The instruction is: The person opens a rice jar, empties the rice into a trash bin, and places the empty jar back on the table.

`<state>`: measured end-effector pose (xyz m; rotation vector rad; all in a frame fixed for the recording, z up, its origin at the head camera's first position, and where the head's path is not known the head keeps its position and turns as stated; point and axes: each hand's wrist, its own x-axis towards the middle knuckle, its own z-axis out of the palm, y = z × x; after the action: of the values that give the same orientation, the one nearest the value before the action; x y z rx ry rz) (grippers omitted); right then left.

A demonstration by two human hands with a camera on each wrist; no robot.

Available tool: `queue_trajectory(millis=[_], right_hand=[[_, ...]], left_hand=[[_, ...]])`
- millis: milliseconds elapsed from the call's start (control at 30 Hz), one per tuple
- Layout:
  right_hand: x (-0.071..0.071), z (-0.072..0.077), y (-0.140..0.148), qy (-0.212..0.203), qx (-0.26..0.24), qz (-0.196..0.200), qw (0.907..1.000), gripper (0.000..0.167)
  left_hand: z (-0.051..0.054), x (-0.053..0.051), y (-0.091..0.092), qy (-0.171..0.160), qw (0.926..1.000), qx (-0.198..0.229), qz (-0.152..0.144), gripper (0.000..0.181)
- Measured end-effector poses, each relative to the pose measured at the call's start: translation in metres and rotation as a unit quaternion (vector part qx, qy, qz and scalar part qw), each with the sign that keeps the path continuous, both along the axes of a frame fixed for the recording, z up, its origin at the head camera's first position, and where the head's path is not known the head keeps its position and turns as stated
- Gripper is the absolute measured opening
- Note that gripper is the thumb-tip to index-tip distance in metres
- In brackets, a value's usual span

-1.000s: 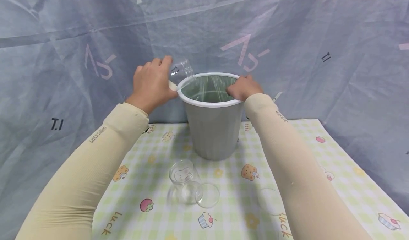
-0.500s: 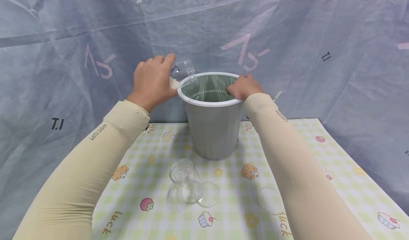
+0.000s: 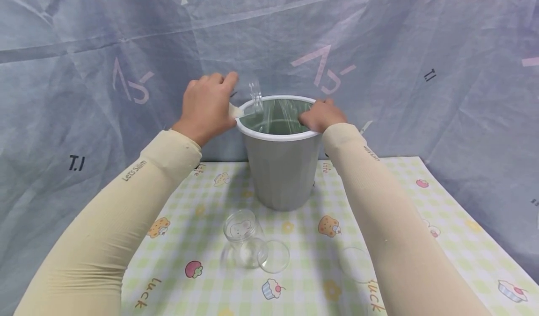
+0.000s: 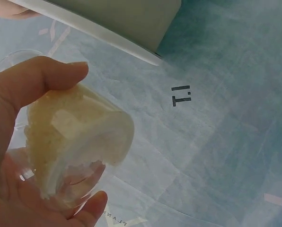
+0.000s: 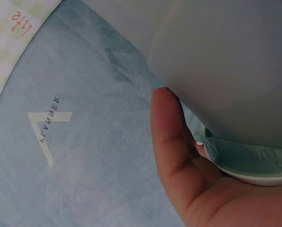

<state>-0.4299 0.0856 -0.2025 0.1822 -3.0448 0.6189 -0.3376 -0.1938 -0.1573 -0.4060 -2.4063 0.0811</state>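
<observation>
In the head view my left hand (image 3: 208, 103) grips a clear plastic jar (image 3: 255, 96), tipped on its side with its mouth over the left rim of a grey trash bin (image 3: 282, 171). Pale, grainy contents (image 4: 70, 127) lie along the jar's lower wall and base in the left wrist view; what they are I cannot tell. My right hand (image 3: 322, 115) grips the bin's white rim at the right, fingers partly hidden inside. A thin clear liner (image 3: 288, 112) hangs within the bin. The right thumb (image 5: 167, 123) lies against the outer wall.
Another clear jar (image 3: 242, 229) stands on the checked tablecloth (image 3: 303, 278) before the bin. Beside it lies a clear round lid (image 3: 274, 257). A second clear disc (image 3: 354, 264) is partly behind my right forearm. A grey-blue cloth (image 3: 379, 35) hangs behind.
My left hand has moved a little to the right, taking the tilted jar further over the bin's opening. My right hand stays on the rim.
</observation>
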Motion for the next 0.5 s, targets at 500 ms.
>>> queue_trajectory(millis=[500], right_hand=[[0.0014,0.0021,-0.0029,-0.011,-0.009,0.002,0.9999,0.084]], left_hand=[[0.0009,-0.0006,0.0013,0.007,0.9995,-0.031,-0.003,0.077]])
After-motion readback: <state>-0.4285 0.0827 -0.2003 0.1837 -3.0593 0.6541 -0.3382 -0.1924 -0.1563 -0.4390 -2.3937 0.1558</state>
